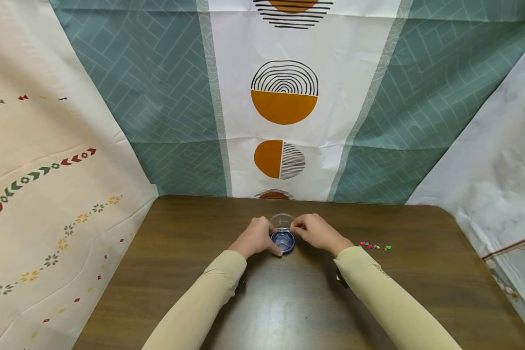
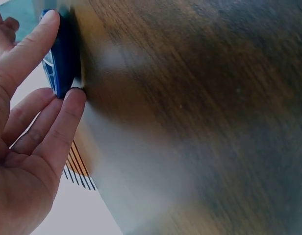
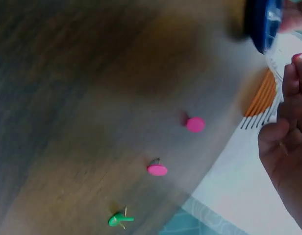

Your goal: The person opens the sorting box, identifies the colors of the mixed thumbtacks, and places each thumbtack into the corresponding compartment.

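Note:
A small round blue container (image 1: 283, 242) lies on the table, its clear lid (image 1: 282, 221) raised at the far side. My left hand (image 1: 258, 236) grips its rim between thumb and fingers; the left wrist view shows this hand (image 2: 36, 132) at the dark blue edge of the container (image 2: 66, 54). Just right of the container is my right hand (image 1: 318, 232), fingers bent close by the lid's hinge. In the right wrist view a small pink piece (image 3: 297, 57) shows at the fingertips of this hand (image 3: 290, 127), beside the container (image 3: 261, 24).
Several small pink, green and metallic pins (image 1: 376, 247) are scattered on the wooden table (image 1: 179, 291) to the right of my right hand. Nearer in the right wrist view are two pink pins (image 3: 195, 124) and a green one (image 3: 116, 219). Patterned cloths (image 1: 175, 97) hang behind the table.

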`<state>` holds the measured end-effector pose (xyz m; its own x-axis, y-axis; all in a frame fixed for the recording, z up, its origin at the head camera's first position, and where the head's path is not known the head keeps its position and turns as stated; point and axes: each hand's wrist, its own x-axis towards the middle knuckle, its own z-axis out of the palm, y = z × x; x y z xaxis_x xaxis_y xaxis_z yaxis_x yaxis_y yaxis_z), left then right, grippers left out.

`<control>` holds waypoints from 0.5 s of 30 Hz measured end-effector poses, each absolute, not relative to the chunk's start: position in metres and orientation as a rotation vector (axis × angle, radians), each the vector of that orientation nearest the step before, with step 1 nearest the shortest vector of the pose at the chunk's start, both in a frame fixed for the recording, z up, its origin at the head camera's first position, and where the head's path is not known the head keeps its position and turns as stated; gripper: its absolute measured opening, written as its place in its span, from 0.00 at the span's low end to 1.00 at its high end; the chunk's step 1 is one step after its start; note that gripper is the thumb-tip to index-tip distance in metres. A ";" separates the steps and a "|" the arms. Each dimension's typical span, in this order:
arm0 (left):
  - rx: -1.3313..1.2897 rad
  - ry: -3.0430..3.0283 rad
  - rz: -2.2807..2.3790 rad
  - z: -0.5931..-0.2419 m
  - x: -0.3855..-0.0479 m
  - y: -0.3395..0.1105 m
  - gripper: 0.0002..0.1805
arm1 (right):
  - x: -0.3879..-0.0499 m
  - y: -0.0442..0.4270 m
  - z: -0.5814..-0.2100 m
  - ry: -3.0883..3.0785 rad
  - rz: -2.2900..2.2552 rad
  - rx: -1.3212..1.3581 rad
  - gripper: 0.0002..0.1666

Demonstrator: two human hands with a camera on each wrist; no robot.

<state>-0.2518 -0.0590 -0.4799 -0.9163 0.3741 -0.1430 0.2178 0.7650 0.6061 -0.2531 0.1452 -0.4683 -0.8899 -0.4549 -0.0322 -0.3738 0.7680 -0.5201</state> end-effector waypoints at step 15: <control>0.455 2.709 0.852 -0.483 -0.254 -0.058 0.34 | -0.249 0.136 -0.480 2.921 -0.539 -0.835 0.05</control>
<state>-0.2536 -0.0581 -0.4832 -0.9159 0.3703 -0.1548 0.2150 0.7783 0.5899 -0.2489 0.1360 -0.4799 -0.8522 -0.5216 0.0411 -0.5019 0.7928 -0.3459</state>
